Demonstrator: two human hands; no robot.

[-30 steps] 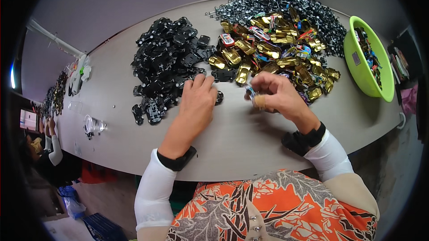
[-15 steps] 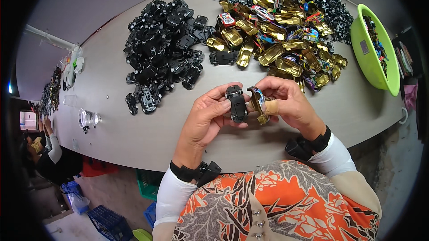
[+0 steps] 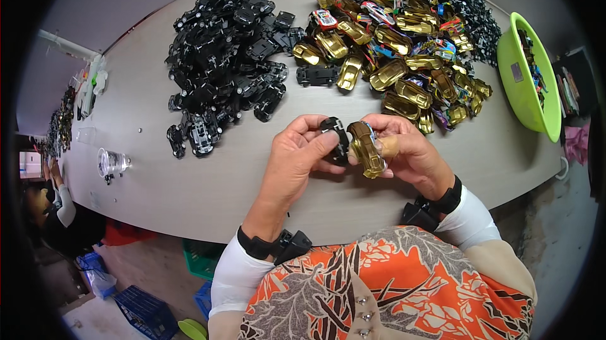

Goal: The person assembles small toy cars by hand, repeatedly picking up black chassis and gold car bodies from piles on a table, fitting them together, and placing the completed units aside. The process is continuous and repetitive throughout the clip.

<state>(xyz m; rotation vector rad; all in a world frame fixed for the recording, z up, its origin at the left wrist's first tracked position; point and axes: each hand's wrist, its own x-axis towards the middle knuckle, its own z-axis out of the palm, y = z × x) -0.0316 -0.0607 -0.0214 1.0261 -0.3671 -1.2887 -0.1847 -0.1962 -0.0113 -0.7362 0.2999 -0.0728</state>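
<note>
My left hand (image 3: 305, 151) is closed on a black toy car chassis (image 3: 336, 140), tilted on its side. In my right hand (image 3: 407, 151), with a tan bandage round the thumb, is a gold toy car body shell (image 3: 366, 149), its hollow underside partly facing me. The two parts are held side by side, very near each other, above the table's near side. Beyond my hands lies a heap of gold and coloured car shells (image 3: 404, 94). A heap of black chassis (image 3: 221, 56) sits to its left.
Small wheel parts (image 3: 467, 5) are heaped along the far edge. At the right stands a green basin (image 3: 508, 75) holding coloured shells. A clear plastic cup (image 3: 112, 162) lies on the left. Another person (image 3: 60, 214) works at the far left, and crates (image 3: 146, 311) stand on the floor.
The gold shell has turned so more of its gold hollow side shows. The chassis has rolled from its underside facing up onto its edge. The view has shifted slightly.
</note>
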